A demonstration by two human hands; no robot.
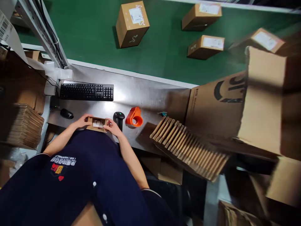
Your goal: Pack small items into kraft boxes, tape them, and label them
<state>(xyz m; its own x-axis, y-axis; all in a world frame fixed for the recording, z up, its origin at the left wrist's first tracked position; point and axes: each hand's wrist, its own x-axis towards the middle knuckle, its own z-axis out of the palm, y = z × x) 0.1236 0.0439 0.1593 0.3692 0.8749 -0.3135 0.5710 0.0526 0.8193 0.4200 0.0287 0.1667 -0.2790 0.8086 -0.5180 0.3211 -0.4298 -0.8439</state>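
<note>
Close to my body, at the front edge of the metal table point(145, 94), I hold a small open cardboard box point(96, 128). Something white lies inside it, too small to make out. My left hand point(83, 121) grips the box's left end, and my right hand point(113, 126) has its fingers closed on the right end. Just right of my right hand stands a black barcode scanner point(119, 118). An orange tape dispenser point(134, 117) sits beside the scanner.
A black keyboard point(87, 91) and mouse point(66, 113) lie at the left. Behind the table, a green conveyor belt point(164, 47) carries several labelled boxes point(133, 25). A row of flattened cartons point(188, 147) and a large open carton point(216, 106) occupy the right. More flat cardboard point(25, 125) is stacked at the left.
</note>
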